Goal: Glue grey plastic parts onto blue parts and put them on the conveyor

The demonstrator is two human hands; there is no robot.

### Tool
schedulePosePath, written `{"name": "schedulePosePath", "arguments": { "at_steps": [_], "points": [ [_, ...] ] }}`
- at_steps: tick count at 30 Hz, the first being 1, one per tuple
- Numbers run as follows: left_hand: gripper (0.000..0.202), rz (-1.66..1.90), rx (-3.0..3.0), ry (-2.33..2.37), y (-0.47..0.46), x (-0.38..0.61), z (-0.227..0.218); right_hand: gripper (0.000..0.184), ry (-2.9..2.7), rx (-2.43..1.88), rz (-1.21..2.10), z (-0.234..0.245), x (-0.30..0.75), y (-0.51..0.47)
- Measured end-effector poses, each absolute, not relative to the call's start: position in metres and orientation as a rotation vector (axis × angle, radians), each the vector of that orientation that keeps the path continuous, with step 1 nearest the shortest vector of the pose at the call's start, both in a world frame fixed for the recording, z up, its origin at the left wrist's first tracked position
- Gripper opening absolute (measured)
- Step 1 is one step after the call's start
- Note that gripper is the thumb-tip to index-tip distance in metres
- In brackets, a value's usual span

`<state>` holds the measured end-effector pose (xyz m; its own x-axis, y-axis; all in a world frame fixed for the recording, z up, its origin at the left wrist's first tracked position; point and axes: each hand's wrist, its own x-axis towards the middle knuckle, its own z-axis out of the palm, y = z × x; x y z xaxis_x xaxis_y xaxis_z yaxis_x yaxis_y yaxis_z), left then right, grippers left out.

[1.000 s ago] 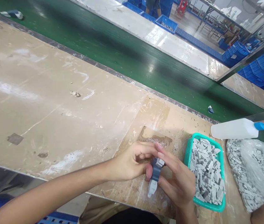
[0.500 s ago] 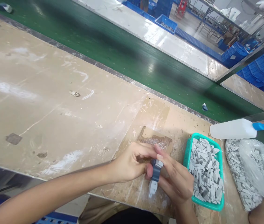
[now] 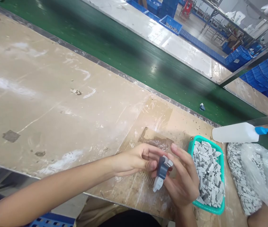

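Observation:
A small plastic part (image 3: 161, 169), dark blue-grey with light grey pieces at both ends, is held up over the near edge of the workbench. My left hand (image 3: 142, 160) pinches its left side between thumb and fingers. From the right, my right hand (image 3: 182, 178) curls around the same part, its fingertips at the upper light grey piece and one finger raised. Part of the grip is hidden behind it. Beneath and beyond the hands lies a brown-stained board (image 3: 156, 137).
A green basket (image 3: 222, 176) of loose grey pieces stands right of my hands. Beyond it are a white bottle (image 3: 235, 133) with a blue nozzle and a clear bag (image 3: 254, 170) of pieces. Another person's arm (image 3: 267, 205) is at far right. A green belt (image 3: 129, 60) carries a small part (image 3: 202, 107).
The held part has tilted and shifted slightly right, and my right fingers have loosened and lifted. On the belt, the small part has moved left; another at upper left has gone from view.

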<state>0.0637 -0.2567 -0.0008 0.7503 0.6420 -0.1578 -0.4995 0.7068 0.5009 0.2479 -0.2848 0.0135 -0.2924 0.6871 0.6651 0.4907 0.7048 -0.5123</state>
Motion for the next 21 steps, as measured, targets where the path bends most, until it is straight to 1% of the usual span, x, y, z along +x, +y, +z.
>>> {"name": "schedulePosePath", "arguments": {
  "at_steps": [2, 4, 6, 7, 10, 16, 21],
  "points": [
    [0.046, 0.620, 0.428, 0.305, -0.257, 0.064, 0.002, 0.051, -1.981, -0.911, 0.276, 0.014, 0.250, -0.284],
    [0.039, 0.663, 0.396, 0.320, -0.256, 0.063, 0.004, 0.058, -2.031, -0.958, 0.273, 0.016, 0.252, -0.285],
    [0.036, 0.742, 0.384, 0.382, -0.254, 0.062, 0.005, 0.065, -2.057, -1.062, 0.260, 0.020, 0.255, -0.287],
    [0.036, 0.779, 0.395, 0.412, -0.253, 0.061, 0.005, 0.065, -2.052, -1.124, 0.263, 0.023, 0.256, -0.289],
    [0.034, 0.852, 0.460, 0.473, -0.251, 0.059, 0.006, 0.057, -2.008, -1.235, 0.329, 0.030, 0.261, -0.294],
    [0.035, 0.888, 0.628, 0.644, -0.253, 0.061, 0.010, 0.051, -2.180, -0.993, 0.474, 0.033, 0.255, -0.291],
    [0.025, 0.862, 0.729, 0.785, -0.259, 0.060, 0.017, 0.052, -2.245, -0.923, 0.499, 0.027, 0.246, -0.288]
  ]
}}
